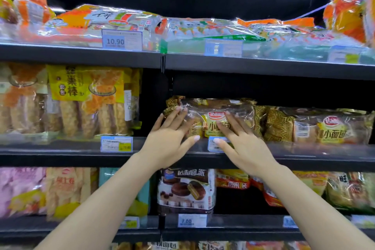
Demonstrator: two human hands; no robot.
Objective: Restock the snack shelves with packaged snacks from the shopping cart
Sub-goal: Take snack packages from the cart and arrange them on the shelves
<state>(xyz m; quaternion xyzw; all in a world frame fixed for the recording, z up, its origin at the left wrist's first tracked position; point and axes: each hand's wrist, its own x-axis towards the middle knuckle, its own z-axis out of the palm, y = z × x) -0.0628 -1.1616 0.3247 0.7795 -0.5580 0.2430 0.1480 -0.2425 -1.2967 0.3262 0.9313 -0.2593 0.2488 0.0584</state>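
Observation:
A clear-and-gold bag of small bread rolls [211, 113] with a red logo lies on the middle shelf [304, 154], at the left end of its row. My left hand [172, 138] lies flat against the bag's left front, fingers spread. My right hand [241, 142] presses flat on its right front, fingers spread over the yellow label. Neither hand wraps around the bag. A matching bag [324, 128] sits just to the right. The shopping cart is out of view.
Yellow bread-stick bags [87, 99] fill the middle shelf's left bay, with a dark gap between them and the roll bag. Flat noodle packs [121, 24] lie on the top shelf. Below stand a chocolate pie bag [186, 189] and other snack bags. Price tags line the shelf edges.

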